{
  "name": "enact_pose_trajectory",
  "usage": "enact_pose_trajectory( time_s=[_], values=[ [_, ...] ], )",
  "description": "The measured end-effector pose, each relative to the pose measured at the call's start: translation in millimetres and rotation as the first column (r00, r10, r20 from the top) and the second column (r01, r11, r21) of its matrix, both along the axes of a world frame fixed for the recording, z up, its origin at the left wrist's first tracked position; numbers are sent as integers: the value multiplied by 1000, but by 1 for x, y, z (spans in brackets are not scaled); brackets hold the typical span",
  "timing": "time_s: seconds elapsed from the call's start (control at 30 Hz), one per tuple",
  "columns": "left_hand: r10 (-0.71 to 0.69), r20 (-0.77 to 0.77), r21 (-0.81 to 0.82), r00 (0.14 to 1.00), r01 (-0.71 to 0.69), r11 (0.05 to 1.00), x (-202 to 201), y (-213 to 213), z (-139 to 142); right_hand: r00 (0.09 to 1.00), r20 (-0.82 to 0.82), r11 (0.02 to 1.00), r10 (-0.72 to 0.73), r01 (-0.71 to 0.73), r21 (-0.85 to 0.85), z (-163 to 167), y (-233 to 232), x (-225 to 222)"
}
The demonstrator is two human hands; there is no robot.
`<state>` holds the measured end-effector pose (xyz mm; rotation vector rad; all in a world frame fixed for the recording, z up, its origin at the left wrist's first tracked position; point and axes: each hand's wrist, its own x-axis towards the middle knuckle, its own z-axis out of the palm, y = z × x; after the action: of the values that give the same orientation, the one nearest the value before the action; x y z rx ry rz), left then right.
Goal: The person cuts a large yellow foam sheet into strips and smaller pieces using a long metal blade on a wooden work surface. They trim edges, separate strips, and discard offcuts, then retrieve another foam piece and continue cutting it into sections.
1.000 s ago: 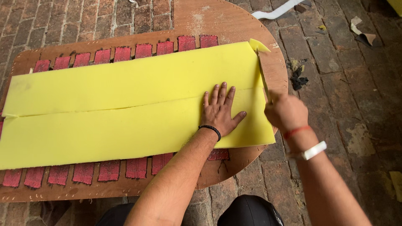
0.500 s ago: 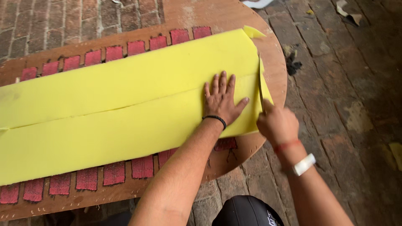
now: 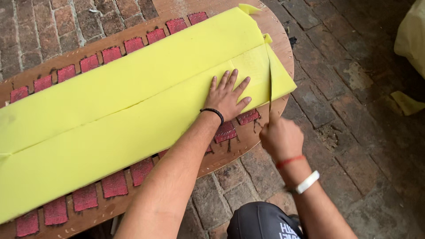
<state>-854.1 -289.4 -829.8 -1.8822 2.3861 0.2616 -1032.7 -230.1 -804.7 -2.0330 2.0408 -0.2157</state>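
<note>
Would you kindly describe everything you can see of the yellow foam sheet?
The yellow foam sheet is long, flat and soft-looking. It lies lengthwise on a wooden board set with red webbing strips. A seam or slit runs along its length. The left hand presses flat on it near the right end. There a thin blade, gripped by the right hand, stands in a crosswise cut, with the end piece partly separated.

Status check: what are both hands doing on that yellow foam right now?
Left hand flat on yellow foam sheet. Right hand grips knife, blade in foam's end. Nothing in the way.
</note>
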Motion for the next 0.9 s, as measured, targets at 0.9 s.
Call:
enact_pose_trajectory(
  time_s=[0.9],
  values=[
    [-9,-139,-33,990,4,999,14,31,11,938,181,826,-296,156,541,45,191,-67]
  ],
)
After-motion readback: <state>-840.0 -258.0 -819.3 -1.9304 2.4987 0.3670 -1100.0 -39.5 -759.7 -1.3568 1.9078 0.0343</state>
